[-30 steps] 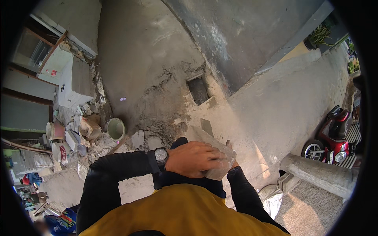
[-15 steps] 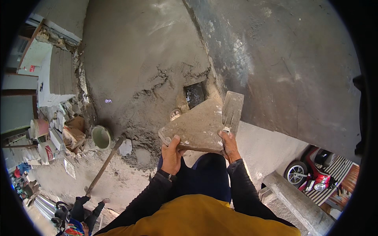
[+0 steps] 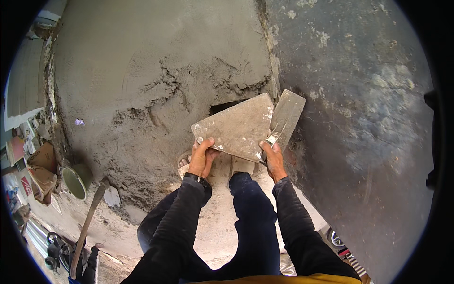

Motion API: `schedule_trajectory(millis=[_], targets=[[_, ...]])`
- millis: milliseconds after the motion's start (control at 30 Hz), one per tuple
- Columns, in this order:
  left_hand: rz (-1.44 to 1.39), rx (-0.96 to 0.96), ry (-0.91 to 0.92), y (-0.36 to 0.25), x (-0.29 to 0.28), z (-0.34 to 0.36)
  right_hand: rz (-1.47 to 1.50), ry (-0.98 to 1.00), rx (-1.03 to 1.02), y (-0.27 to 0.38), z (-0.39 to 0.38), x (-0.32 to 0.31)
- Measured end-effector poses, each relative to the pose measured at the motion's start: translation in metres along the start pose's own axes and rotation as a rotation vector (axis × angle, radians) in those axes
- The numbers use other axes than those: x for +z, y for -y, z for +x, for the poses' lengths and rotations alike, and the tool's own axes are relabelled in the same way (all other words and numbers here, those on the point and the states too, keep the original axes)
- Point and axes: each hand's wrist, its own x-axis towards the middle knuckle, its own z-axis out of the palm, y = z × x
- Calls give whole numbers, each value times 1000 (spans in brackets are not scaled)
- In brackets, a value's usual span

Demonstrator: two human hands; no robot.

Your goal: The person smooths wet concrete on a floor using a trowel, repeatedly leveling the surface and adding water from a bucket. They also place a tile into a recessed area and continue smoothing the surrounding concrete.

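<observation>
A flat, roughly four-sided slab (image 3: 236, 127), grey-brown with whitish specks along its edges, is held out in front of me. My left hand (image 3: 202, 160) grips its near left corner, thumb on top and fingers underneath. At its near right corner my right hand (image 3: 275, 162) pinches the edge and also holds a plastering trowel (image 3: 289, 112), whose long grey blade points away beside the slab. Just past the slab, a dark opening (image 3: 221, 108) in the floor is partly covered from sight by it.
Smooth wet mortar (image 3: 156, 38) spreads ahead, cracked and rough around the opening. A dark stained wall (image 3: 350, 118) rises at right. To the left are a bucket (image 3: 76, 181), a long-handled tool (image 3: 90, 222), a torn carton (image 3: 42, 165) and rubble. My sandalled foot (image 3: 184, 163) stands by the mortar.
I have stepped closer to the opening, carrying the slab and trowel forward. The slab now hides more of the opening. Both hands keep their grip.
</observation>
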Motion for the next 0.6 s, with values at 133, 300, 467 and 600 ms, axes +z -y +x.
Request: schedule_trajectory(millis=[133,300,467,600], targets=[[34,11,72,29,-18,94,-63,-60,-37,-50,70,-16],[4,-29,178,62,-37,170,-21,-116,-122,-103,115,-24],[-28,-78,163,88,-47,193,-20,-58,-165,-119,143,-38],[-176,-130,140,105,-46,197,-28,-4,-203,-122,156,-46]])
